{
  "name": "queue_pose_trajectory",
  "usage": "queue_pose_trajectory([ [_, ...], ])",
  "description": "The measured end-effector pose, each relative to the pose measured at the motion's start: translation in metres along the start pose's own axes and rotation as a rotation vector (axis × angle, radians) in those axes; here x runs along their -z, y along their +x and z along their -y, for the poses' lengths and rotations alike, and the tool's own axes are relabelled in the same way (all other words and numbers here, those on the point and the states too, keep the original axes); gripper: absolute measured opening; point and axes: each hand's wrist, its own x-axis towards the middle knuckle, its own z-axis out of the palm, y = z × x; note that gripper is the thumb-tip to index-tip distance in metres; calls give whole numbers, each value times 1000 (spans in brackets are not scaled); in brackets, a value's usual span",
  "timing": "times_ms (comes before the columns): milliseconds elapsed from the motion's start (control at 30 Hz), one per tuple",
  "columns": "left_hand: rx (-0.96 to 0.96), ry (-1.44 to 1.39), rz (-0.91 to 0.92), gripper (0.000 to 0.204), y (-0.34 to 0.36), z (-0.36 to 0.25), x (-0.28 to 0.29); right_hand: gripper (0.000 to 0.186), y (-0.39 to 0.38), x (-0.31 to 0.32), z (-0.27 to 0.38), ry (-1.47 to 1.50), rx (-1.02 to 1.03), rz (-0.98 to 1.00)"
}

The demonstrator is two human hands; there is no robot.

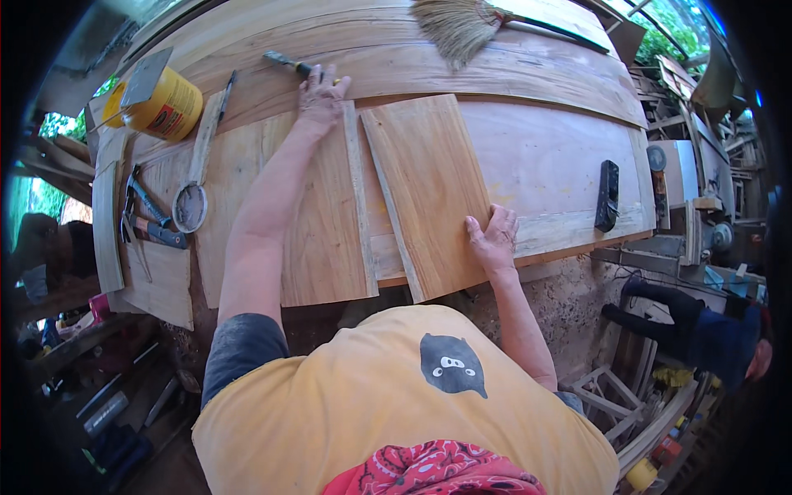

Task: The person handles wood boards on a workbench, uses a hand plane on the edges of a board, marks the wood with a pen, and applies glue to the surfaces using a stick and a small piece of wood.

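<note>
My left hand reaches to the far side of the workbench, its fingers closed over the black and yellow handle of a chisel. The chisel's flat blade points left, resting on the planks. My right hand grips the right edge of a loose wooden board, thumb on top and some fingers hidden. This board lies slightly tilted across the bench, its near end jutting past the front edge. Beneath my left forearm are joined wooden boards, with a narrow gap between them and the loose board.
On the left stand a yellow tub, a round lid with pale paste and a hammer. A straw broom lies at the far side. A black hand plane sits at right. Stacked timber lies beyond the bench.
</note>
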Motion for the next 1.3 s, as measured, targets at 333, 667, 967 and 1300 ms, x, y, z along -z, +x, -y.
queue_pose_trajectory([
  [333, 77, 231, -95, 31, -43, 152, -29, 63, -37, -3, -5, -18, 47, -81],
  [667, 43, -315, 144, 72, -165, -199, 71, 63, -39, 9, -1, 8, -179, 46],
  [967, 127, -683, -30, 53, -180, -223, 70, 59, -57, 12, -15, 59, -251, 55],
  [1300, 179, -658, -169, 20, -47, -130, 30, 45, -119, 8, -54, 248, -202, 10],
])
